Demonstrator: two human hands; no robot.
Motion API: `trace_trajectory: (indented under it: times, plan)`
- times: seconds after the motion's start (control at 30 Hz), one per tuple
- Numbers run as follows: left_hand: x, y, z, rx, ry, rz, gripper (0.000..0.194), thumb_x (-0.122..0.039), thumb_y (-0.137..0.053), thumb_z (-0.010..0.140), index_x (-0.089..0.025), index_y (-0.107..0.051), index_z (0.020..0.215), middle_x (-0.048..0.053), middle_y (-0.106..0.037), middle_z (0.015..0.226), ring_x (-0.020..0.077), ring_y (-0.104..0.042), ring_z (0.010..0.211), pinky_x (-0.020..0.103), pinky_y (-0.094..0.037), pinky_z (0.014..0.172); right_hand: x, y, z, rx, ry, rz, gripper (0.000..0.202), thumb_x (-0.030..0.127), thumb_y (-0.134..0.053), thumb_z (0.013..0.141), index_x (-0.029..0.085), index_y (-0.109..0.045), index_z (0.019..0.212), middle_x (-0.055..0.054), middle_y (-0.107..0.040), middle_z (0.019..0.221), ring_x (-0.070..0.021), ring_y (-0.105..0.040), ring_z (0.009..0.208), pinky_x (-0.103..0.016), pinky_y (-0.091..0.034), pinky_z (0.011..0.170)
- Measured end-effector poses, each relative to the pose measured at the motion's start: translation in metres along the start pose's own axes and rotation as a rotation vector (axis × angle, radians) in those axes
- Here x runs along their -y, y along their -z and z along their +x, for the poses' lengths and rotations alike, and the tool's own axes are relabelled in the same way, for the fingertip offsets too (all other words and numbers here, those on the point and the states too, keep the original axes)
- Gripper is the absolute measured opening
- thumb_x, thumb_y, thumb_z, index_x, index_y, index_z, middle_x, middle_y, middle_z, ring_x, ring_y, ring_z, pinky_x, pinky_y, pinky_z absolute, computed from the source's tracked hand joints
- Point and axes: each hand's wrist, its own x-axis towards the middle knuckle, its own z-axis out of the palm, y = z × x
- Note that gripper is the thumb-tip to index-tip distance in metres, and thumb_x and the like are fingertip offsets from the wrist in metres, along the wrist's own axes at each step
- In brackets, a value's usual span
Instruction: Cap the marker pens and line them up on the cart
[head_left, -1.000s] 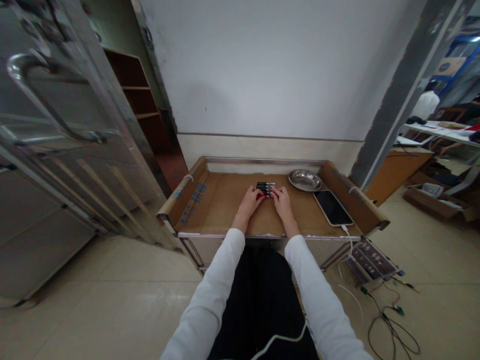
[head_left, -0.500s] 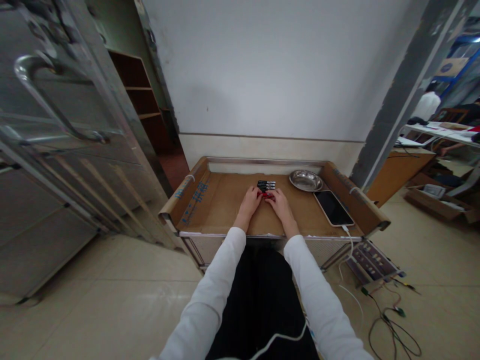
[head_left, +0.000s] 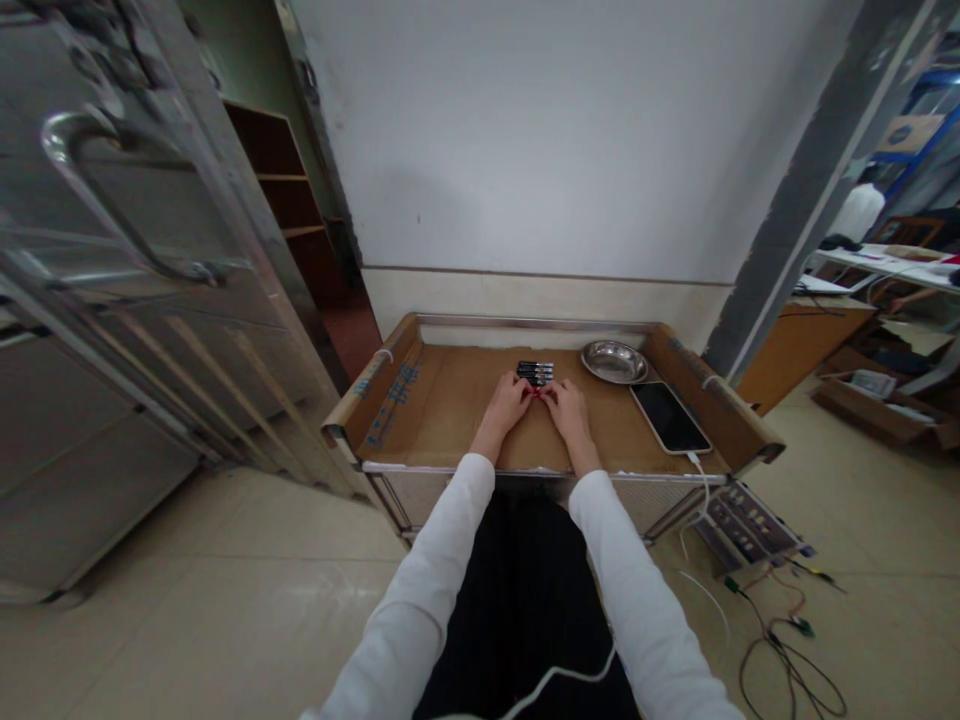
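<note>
Several black markers (head_left: 535,370) lie side by side in a stack of rows on the cardboard-lined cart top (head_left: 450,410). Just on the near side of them is a small red pen-like thing (head_left: 536,391), mostly covered by my fingers. My left hand (head_left: 509,402) closes on its left end, fingertips bent down. From the other side my right hand (head_left: 565,407) pinches its right end. Both hands rest low over the cardboard, with the fingertips close together and near the closest black marker.
A round metal dish (head_left: 615,362) sits at the back right of the cart. In front of it lies a phone (head_left: 670,417) with a white cable (head_left: 705,490) hanging over the front edge. Raised cardboard sides bound the cart. An electrical box (head_left: 750,525) with loose wires stands on the floor at right.
My fingers have shifted slightly around the red thing, and less of it shows now. The black markers stay in their rows. The view has moved a little.
</note>
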Motion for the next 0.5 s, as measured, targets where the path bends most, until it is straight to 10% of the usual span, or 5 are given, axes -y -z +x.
trace_trajectory:
  times: [0.5]
  plan:
    - [-0.013,0.013,-0.001,-0.035,0.120,0.192,0.013,-0.014,-0.048,0.084,-0.016,-0.054,0.095,0.009,-0.055,0.099,0.0206,-0.052,0.096,0.035,-0.043,0.090,0.001,-0.001,0.000,-0.153,-0.183,-0.081,0.027,0.015,-0.038,0.086,0.010,-0.057,0.105,-0.015,-0.060,0.106,-0.0235,-0.053,0.098,-0.034,-0.037,0.086]
